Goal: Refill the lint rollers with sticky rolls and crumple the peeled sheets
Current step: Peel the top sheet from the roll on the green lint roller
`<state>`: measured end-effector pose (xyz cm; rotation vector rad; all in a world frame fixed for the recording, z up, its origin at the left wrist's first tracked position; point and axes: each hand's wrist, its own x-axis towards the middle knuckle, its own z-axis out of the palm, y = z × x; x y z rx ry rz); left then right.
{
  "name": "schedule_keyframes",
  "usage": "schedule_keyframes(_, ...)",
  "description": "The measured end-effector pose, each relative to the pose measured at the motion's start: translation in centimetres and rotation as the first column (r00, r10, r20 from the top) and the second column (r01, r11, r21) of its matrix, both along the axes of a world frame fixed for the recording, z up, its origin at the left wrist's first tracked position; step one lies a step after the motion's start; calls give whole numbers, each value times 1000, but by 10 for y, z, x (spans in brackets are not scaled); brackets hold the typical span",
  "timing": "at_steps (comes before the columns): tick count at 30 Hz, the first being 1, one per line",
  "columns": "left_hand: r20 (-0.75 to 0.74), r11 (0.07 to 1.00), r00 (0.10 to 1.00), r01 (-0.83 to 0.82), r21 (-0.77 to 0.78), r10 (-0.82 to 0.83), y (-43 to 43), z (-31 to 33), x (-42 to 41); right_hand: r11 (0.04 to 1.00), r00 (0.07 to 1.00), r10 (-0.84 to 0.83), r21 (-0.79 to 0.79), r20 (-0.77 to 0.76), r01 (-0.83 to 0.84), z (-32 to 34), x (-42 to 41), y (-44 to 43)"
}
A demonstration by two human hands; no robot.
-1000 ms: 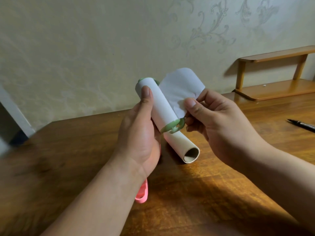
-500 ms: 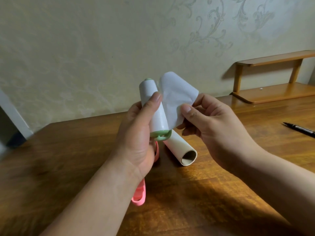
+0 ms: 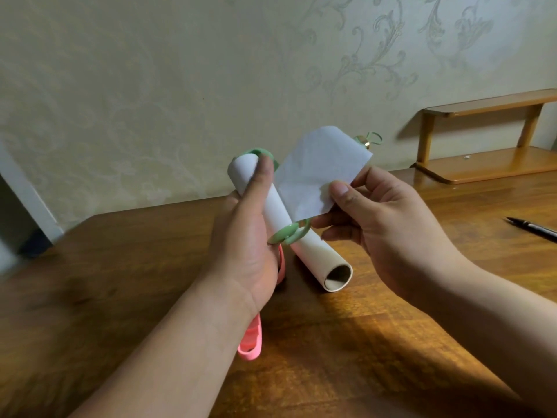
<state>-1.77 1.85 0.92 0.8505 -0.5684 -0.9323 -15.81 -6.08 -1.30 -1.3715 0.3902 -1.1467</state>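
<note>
My left hand (image 3: 241, 251) grips a lint roller with a white sticky roll (image 3: 277, 206), green end caps (image 3: 286, 233) and a pink handle (image 3: 251, 342) that hangs below my wrist. The roller is held above the table, tilted with its top to the left. My right hand (image 3: 385, 230) pinches the lower corner of a white peeled sheet (image 3: 316, 176) between thumb and fingers. The sheet spreads up and to the right from the roll. Whether it is still joined to the roll is hidden. A bare tube (image 3: 328, 263) with an open end lies on the wooden table (image 3: 391, 342) behind the roller.
A black pen (image 3: 533, 229) lies on the table at the right edge. A low wooden shelf (image 3: 482, 164) stands at the back right against the wallpapered wall. A small green item (image 3: 369, 140) peeks out behind the sheet's top.
The roller has turned from nearly upright to tilted with its top to the left. The sheet is drawn further out to the right, and my right hand sits a little further from the roll.
</note>
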Motion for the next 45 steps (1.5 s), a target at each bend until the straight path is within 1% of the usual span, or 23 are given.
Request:
schedule_keyframes(4,60,999,997,-45,14,44,-2,-4,8,999,999,-44,14,-4,44,0,-1,-1)
schedule_keyframes(7,58,998,996,-64,14,63,-1,0,12,996,997,-79,28,-10,79,0,-3,-5)
schedule_keyframes(11,55,992,990,-128,11,127,0,1,13,990,993,-122,77,-7,122,0,-5,-13)
schedule_keyframes(14,-7,992,992,-124,16,124,-2,1,14,986,991,-137,102,6,135,0,-4,-16)
schedule_keyframes(16,-63,993,991,-119,13,120,-3,2,16,986,989,-145,87,-7,145,-1,-4,-16)
schedule_keyframes(18,-78,994,991,-107,23,109,-2,2,17,989,990,-137,58,-29,138,-2,-4,-15)
schedule_keyframes(20,-51,995,994,-100,18,101,0,4,15,993,993,-113,37,-35,114,-2,-4,-14)
schedule_keyframes(22,14,994,994,-109,20,109,1,5,12,995,994,-98,28,-37,99,-1,-4,-13)
schedule_keyframes(25,66,988,988,-143,60,139,1,4,13,992,992,-123,27,-21,124,0,-5,-15)
schedule_keyframes(28,16,986,987,-157,57,157,0,5,19,988,988,-153,29,1,153,2,-6,-17)
schedule_keyframes(32,-19,992,992,-127,27,127,0,8,25,979,980,-197,56,20,195,4,-8,-19)
schedule_keyframes(36,-97,986,981,-167,13,168,-2,7,29,972,976,-215,106,43,209,10,-13,-21)
schedule_keyframes(42,-154,982,970,-191,-7,188,-4,4,43,958,966,-253,149,48,244,16,-21,-26)
schedule_keyframes(45,-142,981,971,-193,3,191,-3,2,47,957,967,-255,151,28,248,15,-21,-28)
